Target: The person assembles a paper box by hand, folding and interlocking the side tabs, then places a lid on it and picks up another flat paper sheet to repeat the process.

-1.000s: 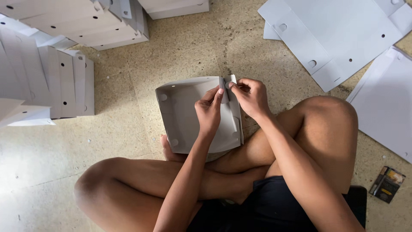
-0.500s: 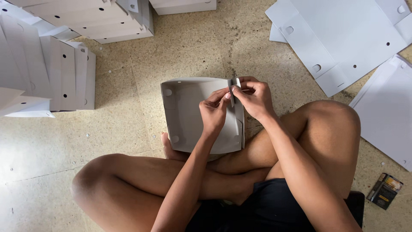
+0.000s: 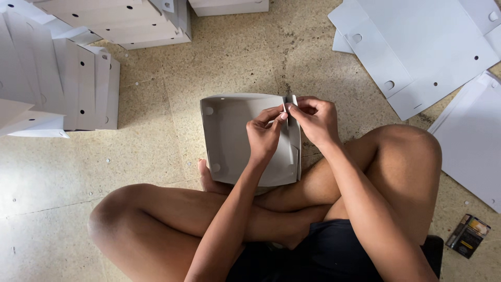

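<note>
Pinching one box (image 3: 235, 138) corner | left hand (image 3: 265, 137) | right hand (image 3: 315, 121)

Makeshift box-folding workspace on a speckled stone floor (image 3: 156, 156), stacks of folded white cartons (image 3: 68, 78) along the upper left edge, flat die-cut cardboard sheets (image 3: 428, 57) at upper right

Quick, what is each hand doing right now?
Left hand: fingers closed, pinching the right wall of the grey cardboard box.
Right hand: fingers closed, pinching the same wall at its top corner.
</note>
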